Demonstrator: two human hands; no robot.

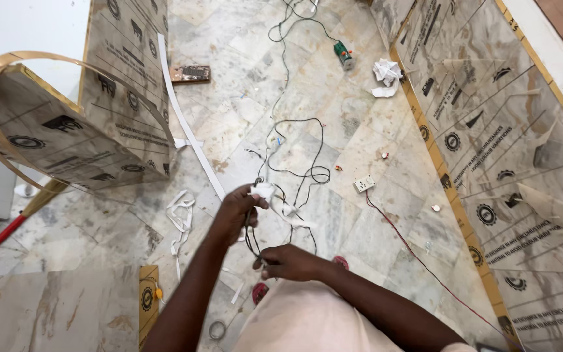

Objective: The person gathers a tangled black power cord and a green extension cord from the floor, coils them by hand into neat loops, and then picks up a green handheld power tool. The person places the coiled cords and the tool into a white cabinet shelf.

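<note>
Black thin cord (250,236) loops between both hands (265,238).

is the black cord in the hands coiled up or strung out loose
Loose. The black cord trails across the floor in slack loops; the left hand and right hand hold only a short stretch.

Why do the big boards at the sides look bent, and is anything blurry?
In the head view, the wide lens curves the edges, so the right board and the left board seem to bow; light is soft and even, with faint shadows; the left hand, right hand and black cable look slightly soft; the floor socket is sharp.
</note>
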